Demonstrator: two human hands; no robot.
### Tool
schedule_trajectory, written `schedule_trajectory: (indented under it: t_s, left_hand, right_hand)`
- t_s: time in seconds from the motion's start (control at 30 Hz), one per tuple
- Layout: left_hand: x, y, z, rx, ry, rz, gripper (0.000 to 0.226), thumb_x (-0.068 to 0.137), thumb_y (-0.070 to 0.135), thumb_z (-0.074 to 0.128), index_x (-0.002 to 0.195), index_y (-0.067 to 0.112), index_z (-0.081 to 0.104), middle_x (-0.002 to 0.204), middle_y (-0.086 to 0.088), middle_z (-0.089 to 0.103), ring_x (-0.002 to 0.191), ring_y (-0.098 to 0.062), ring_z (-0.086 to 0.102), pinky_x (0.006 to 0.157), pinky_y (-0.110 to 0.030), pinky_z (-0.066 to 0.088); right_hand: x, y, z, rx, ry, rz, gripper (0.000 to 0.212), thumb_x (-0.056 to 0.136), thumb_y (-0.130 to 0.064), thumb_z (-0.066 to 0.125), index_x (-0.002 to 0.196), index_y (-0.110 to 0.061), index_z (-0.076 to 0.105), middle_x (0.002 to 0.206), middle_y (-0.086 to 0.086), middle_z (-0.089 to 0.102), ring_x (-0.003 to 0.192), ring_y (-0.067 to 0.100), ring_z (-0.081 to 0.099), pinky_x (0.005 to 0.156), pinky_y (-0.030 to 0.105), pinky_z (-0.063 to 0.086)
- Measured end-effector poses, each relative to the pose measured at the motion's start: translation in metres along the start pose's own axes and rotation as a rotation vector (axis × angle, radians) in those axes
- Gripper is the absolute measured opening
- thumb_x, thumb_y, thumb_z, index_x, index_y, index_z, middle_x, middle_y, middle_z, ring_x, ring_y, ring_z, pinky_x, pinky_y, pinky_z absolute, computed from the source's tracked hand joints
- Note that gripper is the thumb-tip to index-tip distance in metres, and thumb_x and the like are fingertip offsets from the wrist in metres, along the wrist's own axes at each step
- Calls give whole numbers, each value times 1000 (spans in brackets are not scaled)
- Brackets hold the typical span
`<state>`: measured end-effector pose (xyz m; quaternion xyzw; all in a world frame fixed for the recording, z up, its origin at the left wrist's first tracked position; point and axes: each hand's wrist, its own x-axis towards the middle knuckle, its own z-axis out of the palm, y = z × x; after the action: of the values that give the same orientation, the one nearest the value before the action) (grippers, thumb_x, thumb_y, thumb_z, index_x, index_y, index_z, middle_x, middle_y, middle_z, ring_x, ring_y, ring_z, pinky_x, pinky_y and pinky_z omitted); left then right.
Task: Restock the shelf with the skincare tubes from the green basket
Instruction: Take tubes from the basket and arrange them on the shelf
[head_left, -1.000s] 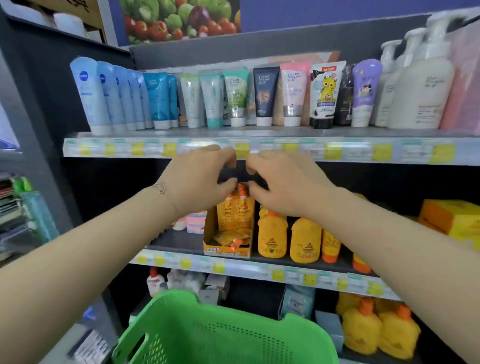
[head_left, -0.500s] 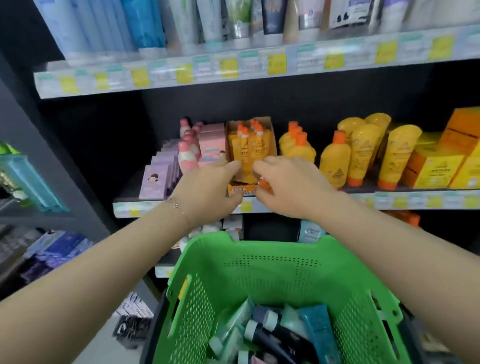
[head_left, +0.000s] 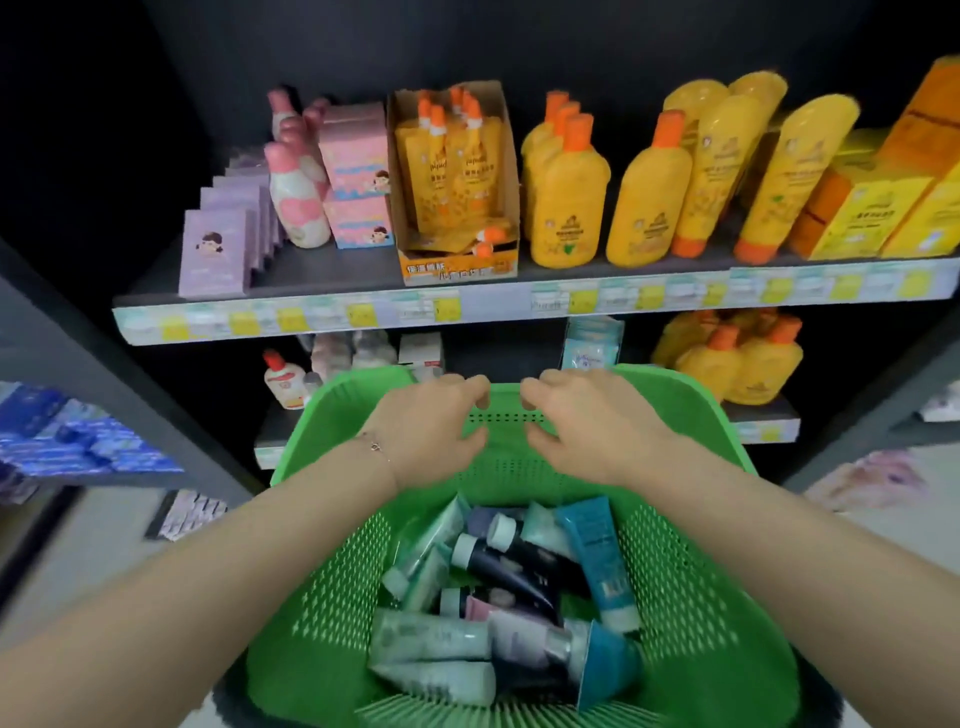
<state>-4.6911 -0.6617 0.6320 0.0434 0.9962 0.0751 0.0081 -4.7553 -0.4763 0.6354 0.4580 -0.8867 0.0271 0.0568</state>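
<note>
Loosely curled and holding nothing, the left hand (head_left: 431, 431) and right hand (head_left: 584, 428) hover side by side, just apart, over the far wall of the green basket (head_left: 701, 545). Whether the fingertips brush its rim cannot be told. Below the wrists, the skincare tubes (head_left: 431, 636) lie heaped crosswise on the basket floor, none yet in hand. They look light and soft-walled, likely to dent under a hard squeeze, with glossy skins that could slip. The firm caps, and the shoulder just behind each, appear the surest place to take hold. A teal tube (head_left: 597, 556) lying on top at the right and a dark tube (head_left: 509, 571) beside it seem freest to lift. Beyond, the shelf (head_left: 322, 275) carries yellow bottles (head_left: 569, 202) and pink boxes (head_left: 356, 156).
</note>
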Motion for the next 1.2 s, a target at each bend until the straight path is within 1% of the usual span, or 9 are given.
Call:
schedule_trajectory:
  t_s: [0.23, 0.4, 0.53, 0.67, 0.8, 0.93, 1.0, 1.1, 1.2]
  left_hand:
    - [17, 3, 64, -19, -314, -63, 34, 91, 34, 53, 123, 23, 51, 111, -1, 62, 98, -23, 61, 77, -36, 54]
    - [24, -2, 123, -149, -555, -190, 33, 91, 29, 57, 121, 17, 55, 110, -6, 62, 92, -24, 61, 78, -36, 54]
    - [29, -2, 168, -386, -657, -358, 33, 92, 28, 60, 119, 8, 62, 117, -9, 61, 106, -26, 59, 91, -34, 50]
    - [37, 7, 197, -552, -622, -484, 27, 93, 24, 58, 111, 5, 64, 103, -10, 64, 96, -27, 62, 81, -32, 51]
    - [47, 18, 221, -461, -597, -505, 37, 95, 35, 46, 100, 4, 66, 107, -20, 67, 98, -33, 64, 80, -37, 50]
    - [55, 33, 241, -357, -607, -532, 42, 96, 41, 44, 122, 12, 59, 129, -18, 56, 118, -32, 53, 94, -37, 47]
    - [56, 37, 239, -399, -513, -608, 38, 93, 36, 51, 122, 13, 61, 126, -15, 59, 117, -32, 55, 96, -38, 48]
    - [59, 36, 240, -512, -434, -683, 28, 92, 26, 54, 113, 12, 67, 117, -12, 66, 110, -31, 61, 91, -34, 51]
    - [64, 36, 234, -545, -480, -629, 18, 93, 21, 52, 95, 10, 66, 104, -12, 68, 101, -29, 64, 75, -30, 48]
  right_hand:
    - [-5, 9, 44, 48, -158, 49, 27, 94, -36, 46, 111, -17, 54, 100, 1, 60, 91, 26, 61, 66, 32, 40]
    - [-7, 12, 65, 82, -347, 93, 30, 94, -39, 48, 113, -18, 55, 99, 1, 63, 85, 24, 62, 72, 40, 55]
    - [-7, 17, 76, 93, -509, 151, 36, 94, -44, 49, 120, -19, 53, 106, 3, 63, 91, 26, 63, 75, 42, 56]
    - [-6, 20, 81, 111, -568, 177, 40, 94, -48, 50, 123, -20, 51, 111, 4, 62, 95, 27, 61, 75, 40, 53]
    - [-4, 22, 81, 124, -583, 201, 39, 95, -48, 48, 123, -21, 50, 111, 4, 62, 95, 27, 61, 69, 36, 48]
    - [-4, 25, 77, 138, -592, 227, 38, 95, -47, 49, 120, -19, 51, 107, 4, 60, 92, 26, 60, 69, 36, 50]
    - [-4, 26, 75, 144, -588, 235, 38, 94, -48, 49, 120, -19, 51, 107, 4, 60, 92, 26, 59, 72, 37, 51]
    - [-3, 26, 72, 157, -580, 245, 42, 94, -49, 49, 123, -19, 50, 112, 4, 60, 96, 27, 60, 78, 41, 53]
    - [-2, 26, 70, 172, -558, 252, 43, 94, -50, 49, 124, -19, 50, 114, 4, 61, 97, 28, 60, 79, 41, 53]
